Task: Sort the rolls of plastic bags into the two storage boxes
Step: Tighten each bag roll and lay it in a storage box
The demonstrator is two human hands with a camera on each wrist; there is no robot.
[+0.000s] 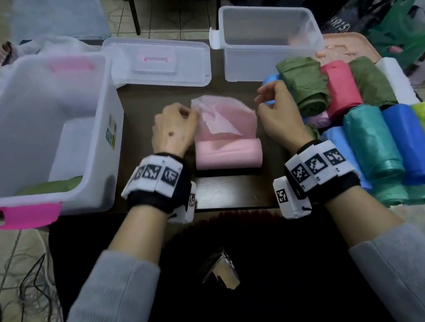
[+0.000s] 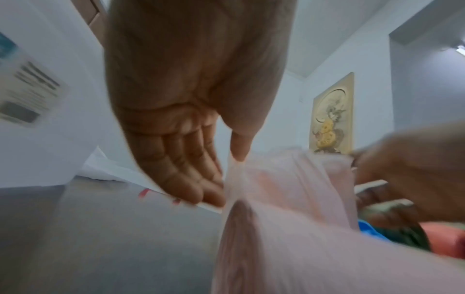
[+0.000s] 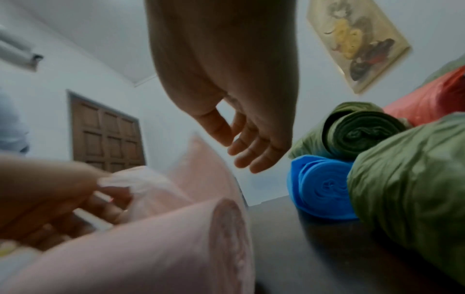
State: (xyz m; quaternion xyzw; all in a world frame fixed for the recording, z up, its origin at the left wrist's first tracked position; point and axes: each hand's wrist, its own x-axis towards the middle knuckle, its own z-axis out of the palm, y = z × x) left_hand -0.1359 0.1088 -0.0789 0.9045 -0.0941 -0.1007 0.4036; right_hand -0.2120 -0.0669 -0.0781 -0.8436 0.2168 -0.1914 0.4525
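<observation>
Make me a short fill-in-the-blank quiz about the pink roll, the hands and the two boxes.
The left hand pinches the loose end of the ___ roll.
The right hand holds ___.
The large box with pink latches holds one ___ roll.
The smaller clear box contains ___ rolls.

Missing words: pink; nothing; green; no

Two clear storage boxes (image 1: 33, 128), one lid (image 1: 159, 60), about a dozen rolls (image 1: 369, 141) (the pile hides some).

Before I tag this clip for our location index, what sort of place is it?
Most likely a room in a home, not a workshop: a tiled floor, a panelled wooden door and a framed picture on the wall, with shopping bags piled beside the low table.
</observation>
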